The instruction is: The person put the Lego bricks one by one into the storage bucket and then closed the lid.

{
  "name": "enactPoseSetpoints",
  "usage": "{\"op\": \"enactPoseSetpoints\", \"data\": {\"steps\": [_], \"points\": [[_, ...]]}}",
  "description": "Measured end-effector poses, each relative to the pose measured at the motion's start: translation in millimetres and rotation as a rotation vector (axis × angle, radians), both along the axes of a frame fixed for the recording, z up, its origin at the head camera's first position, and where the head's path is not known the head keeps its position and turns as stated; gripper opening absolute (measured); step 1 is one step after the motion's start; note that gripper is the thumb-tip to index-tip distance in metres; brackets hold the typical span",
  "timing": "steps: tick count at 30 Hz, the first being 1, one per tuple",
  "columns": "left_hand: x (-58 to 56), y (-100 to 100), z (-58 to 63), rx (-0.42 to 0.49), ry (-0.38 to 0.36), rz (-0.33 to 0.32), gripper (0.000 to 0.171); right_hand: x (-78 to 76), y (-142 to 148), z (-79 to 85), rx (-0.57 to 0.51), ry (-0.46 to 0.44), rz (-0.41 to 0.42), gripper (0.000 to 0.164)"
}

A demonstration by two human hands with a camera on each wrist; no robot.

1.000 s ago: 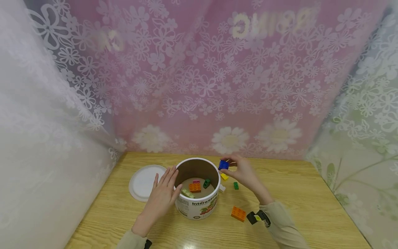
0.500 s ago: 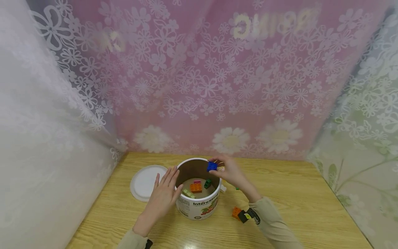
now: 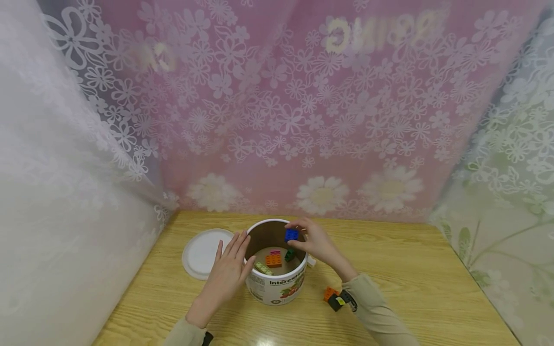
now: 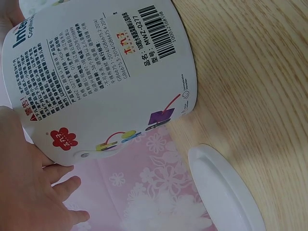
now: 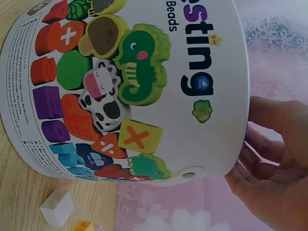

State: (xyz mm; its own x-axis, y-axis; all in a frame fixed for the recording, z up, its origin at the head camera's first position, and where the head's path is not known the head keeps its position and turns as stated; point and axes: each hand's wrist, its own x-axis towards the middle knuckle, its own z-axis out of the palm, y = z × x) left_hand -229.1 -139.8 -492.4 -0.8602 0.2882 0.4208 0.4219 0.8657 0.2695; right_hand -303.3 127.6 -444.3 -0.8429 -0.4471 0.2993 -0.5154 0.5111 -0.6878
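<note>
The right hand (image 3: 318, 242) pinches a blue, blocky, studded plastic brick (image 3: 291, 234) at the open mouth of a round white printed tub (image 3: 262, 291); the left hand (image 3: 227, 272), fingers extended, rests against its rim

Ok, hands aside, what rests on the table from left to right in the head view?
Round white lid → white tub → white brick → orange brick. The blue brick in the right hand overlaps the tub, so it is left out.

The right hand (image 3: 319, 243) has moved left; the blue brick (image 3: 291, 234), earlier beside the bucket (image 3: 262, 289), is at its mouth.
</note>
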Motion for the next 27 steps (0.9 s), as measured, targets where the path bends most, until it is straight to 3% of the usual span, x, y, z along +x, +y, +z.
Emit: {"op": "enactPoseSetpoints", "data": {"steps": [14, 27], "points": [[-0.3, -0.5, -0.6, -0.006, 0.006, 0.001, 0.061, 3.0, 1.2, -3.5, 0.020, 0.039, 0.016, 0.036], [-0.7, -1.3, -0.7, -0.008, 0.000, 0.001, 0.061, 6.4, 3.7, -4.7, -0.110, 0.030, 0.000, 0.029]]}}
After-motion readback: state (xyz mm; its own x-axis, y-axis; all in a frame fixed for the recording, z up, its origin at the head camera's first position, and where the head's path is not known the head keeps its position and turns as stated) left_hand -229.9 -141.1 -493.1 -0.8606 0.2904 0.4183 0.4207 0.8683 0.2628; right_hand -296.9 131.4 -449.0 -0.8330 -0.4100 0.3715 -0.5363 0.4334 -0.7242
